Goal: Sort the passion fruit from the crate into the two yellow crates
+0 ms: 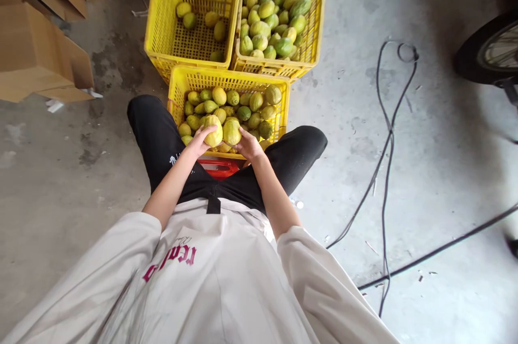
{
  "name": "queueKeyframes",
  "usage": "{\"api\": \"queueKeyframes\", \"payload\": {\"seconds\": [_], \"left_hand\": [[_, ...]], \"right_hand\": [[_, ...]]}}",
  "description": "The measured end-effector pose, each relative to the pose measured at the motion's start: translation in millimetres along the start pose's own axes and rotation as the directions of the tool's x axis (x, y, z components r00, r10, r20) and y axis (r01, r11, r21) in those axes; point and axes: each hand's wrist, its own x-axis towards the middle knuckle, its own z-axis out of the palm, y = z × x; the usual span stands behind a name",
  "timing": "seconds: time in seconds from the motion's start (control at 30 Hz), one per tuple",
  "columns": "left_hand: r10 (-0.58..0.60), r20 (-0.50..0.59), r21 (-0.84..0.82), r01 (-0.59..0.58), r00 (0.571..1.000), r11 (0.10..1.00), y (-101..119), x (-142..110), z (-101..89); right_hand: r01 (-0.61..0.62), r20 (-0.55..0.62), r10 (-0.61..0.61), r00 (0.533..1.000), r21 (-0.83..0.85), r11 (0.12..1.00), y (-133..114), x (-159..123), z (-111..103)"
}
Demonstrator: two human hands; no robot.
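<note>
Front crate (229,79): yellow plastic, slotted, between the knees; well stocked with oval yellow-green fruit (244,113), kind uncertain.
Hands, two, bare. Left hand (199,142): fingers curled about the left-hand fruit (213,131). Right hand (249,144): fingers likewise about the right-hand fruit (232,132). Both pieces side by side over the crate's near part.
Handling, as judged: light, even finger pressure to spare the skin; keep both pieces low over the crate, so that a slip means a short drop.
Surroundings. Cardboard boxes (44,50): far left, on the concrete floor (352,90). Rear right crate (319,15): heaped. Rear left crate (161,23): a few pieces only. Front crate lies between person and both. Spoked wheel (469,45): far right, partly cropped. Red plastic item (220,168): between the thighs, mostly hidden. Black cord (390,136): looped, right, a likely snag for feet.
</note>
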Motion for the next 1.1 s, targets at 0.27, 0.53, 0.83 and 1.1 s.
{"api": "queueKeyframes", "payload": {"seconds": [0.27,0.53,0.83,1.1], "left_hand": [[-0.107,0.058,-0.055,0.110,0.993,0.992,-4,6,6.4],[-0.011,-0.011,0.084,0.012,1.000,0.996,-6,10,-1.6],[-0.010,0.002,0.053,0.010,1.000,0.999,-7,7,0.5],[-0.083,-0.033,0.012,0.083,0.996,0.996,0,9,1.9]], "right_hand": [[0.063,-0.021,-0.063,0.998,-0.008,0.998,-1,-1,-8],[0.029,-0.067,-0.032,0.997,-0.043,0.999,7,0,-6],[0.115,0.062,-0.115,0.991,0.013,0.993,-2,1,-8],[0.088,-0.025,-0.090,0.996,-0.061,0.994,-1,3,-4]]}}
